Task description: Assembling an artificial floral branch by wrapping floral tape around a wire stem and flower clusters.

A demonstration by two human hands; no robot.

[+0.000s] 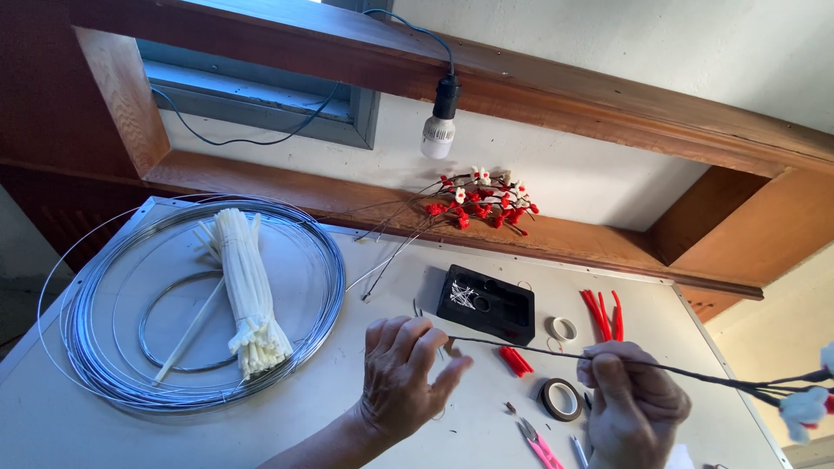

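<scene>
So the right hand [632,395] grips a dark wire stem [521,346] (flowers at its end), left hand [408,373] fingers loose at its tip, tape roll [561,399] nearby.

- Bright daylight is filling the room and coming from the window [261,78] up at the top.
- The hanging bulb [439,130] is looking switched off.
- The hands are casting only soft, pale shadows on the grey table [365,408].
- The wire coil [87,347] is shining a little.
- The picture is bending at its edges.
- The white flowers [808,404] at the right edge are looking blurry.
</scene>
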